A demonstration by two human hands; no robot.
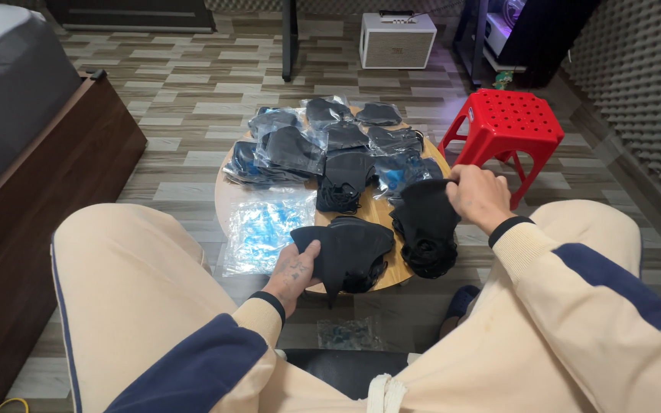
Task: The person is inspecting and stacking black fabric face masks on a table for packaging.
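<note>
Left hand (294, 269) holds black mask (346, 248); clear packets (265, 226) beside, on table (227, 191).

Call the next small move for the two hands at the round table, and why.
Probably the left hand lays its black mask on the loose black pile that the right hand grips; both lie unbagged on the round table, apart from the bagged masks.

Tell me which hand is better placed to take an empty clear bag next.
Probably the left hand: the clear bags lie just beside it on the round table. The right hand is farther away, pinching a black mask.
</note>
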